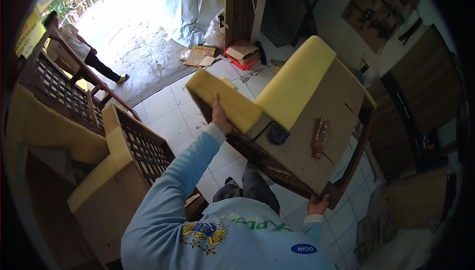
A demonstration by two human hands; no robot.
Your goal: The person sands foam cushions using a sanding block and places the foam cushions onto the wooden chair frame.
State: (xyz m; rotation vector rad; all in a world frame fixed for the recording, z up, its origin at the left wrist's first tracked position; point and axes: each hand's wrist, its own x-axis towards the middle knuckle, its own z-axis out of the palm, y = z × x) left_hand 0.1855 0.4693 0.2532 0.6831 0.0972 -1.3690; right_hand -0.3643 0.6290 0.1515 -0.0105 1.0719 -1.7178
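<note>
In front of me is a wooden armchair frame [363,144], tilted, with a brown seat board [297,157] and yellow foam [299,84] along its far side. My left hand [221,116] grips the foam-padded armrest [225,97], its thumb lying along the side and its other fingers mostly hidden. At the near right corner, my right hand [317,204] is closed around the wooden end of the frame. A dark rounded object, perhaps a tape measure [278,134], rests on the board near the foam. Farther right on the board lies a clear plastic bottle [320,136].
To the left stands another wooden chair with dark woven webbing [143,141] and yellow foam. A person [81,45] is outside the doorway. A red box [242,55] and cardboard scraps lie by the door. Tools hang on a wall board [380,10]. Grey cloth [378,220] lies at right.
</note>
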